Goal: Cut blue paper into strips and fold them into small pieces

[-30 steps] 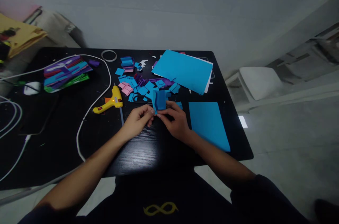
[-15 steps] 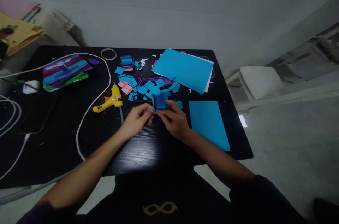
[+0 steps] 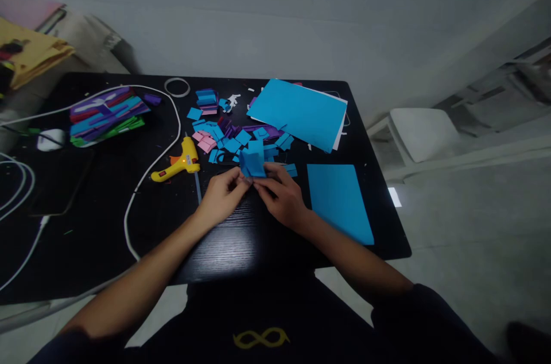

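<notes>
Between my two hands is a folded piece of blue paper [image 3: 253, 161], its panels standing up at an angle to each other. My left hand [image 3: 224, 192] pinches its lower left edge between thumb and fingers. On the other side my right hand [image 3: 282, 192] grips the lower right edge, thumb and fingers closed. The fingertips of both hands almost meet beneath the paper. Just behind lie many small cut blue pieces [image 3: 243, 137] and some pink pieces [image 3: 204, 141]. A yellow glue gun [image 3: 177, 162] with a lit orange light rests left of my left hand.
A blue sheet [image 3: 340, 203] lies right of my right hand; a stack of blue and white sheets [image 3: 301, 114] is behind. Coloured strips [image 3: 107, 114], a white cable [image 3: 129, 215], a phone [image 3: 62, 183] and a tape ring [image 3: 177, 87] occupy the left. A white stool [image 3: 424, 134] stands beyond the table.
The folded blue paper has turned and tilted slightly to the left, so its lighter inner faces show more. My left fingers have shifted a little around its lower edge.
</notes>
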Demonstrator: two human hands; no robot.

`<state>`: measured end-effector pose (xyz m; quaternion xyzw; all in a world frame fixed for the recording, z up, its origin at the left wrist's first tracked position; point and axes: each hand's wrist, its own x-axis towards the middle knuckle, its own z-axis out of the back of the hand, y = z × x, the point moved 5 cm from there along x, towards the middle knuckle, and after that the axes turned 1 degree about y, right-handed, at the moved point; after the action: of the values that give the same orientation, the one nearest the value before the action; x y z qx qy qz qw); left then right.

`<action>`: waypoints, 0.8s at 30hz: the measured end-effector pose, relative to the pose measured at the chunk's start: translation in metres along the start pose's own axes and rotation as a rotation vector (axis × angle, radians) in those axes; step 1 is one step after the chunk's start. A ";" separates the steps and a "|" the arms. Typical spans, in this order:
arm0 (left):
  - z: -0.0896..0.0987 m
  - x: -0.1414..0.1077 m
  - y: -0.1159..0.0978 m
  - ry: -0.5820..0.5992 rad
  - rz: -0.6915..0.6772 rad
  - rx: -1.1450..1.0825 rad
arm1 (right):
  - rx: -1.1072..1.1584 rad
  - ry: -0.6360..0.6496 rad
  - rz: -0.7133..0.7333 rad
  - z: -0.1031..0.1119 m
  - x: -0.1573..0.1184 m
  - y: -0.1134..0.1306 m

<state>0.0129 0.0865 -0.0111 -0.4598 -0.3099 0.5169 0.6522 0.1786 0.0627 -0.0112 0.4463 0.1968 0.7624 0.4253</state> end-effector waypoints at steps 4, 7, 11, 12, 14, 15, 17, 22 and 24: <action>0.001 0.001 0.005 -0.003 0.039 -0.017 | -0.017 -0.004 0.043 0.003 0.001 0.007; 0.002 0.003 0.007 -0.011 0.034 -0.014 | 0.054 -0.020 0.032 0.003 0.000 0.011; 0.004 0.004 0.003 -0.022 -0.016 0.020 | 0.281 -0.102 -0.195 -0.001 -0.004 0.000; 0.005 0.004 0.001 -0.027 -0.012 0.039 | 0.366 -0.109 -0.285 -0.003 -0.005 -0.005; 0.006 0.003 -0.001 -0.035 -0.001 0.081 | 0.545 -0.102 -0.446 -0.009 -0.007 -0.015; 0.007 0.003 -0.002 -0.039 0.000 0.101 | 0.621 -0.093 -0.503 -0.011 -0.007 -0.019; 0.008 0.003 -0.005 -0.045 -0.007 0.128 | 0.714 -0.073 -0.564 -0.013 -0.005 -0.024; 0.008 0.002 -0.003 -0.066 -0.013 0.162 | 0.812 0.063 -0.627 -0.017 0.000 -0.027; 0.008 0.002 0.000 -0.079 0.004 0.160 | 0.863 0.076 -0.667 -0.019 -0.001 -0.027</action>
<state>0.0069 0.0906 -0.0082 -0.3862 -0.2922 0.5588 0.6732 0.1753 0.0787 -0.0403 0.4658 0.6379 0.4516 0.4150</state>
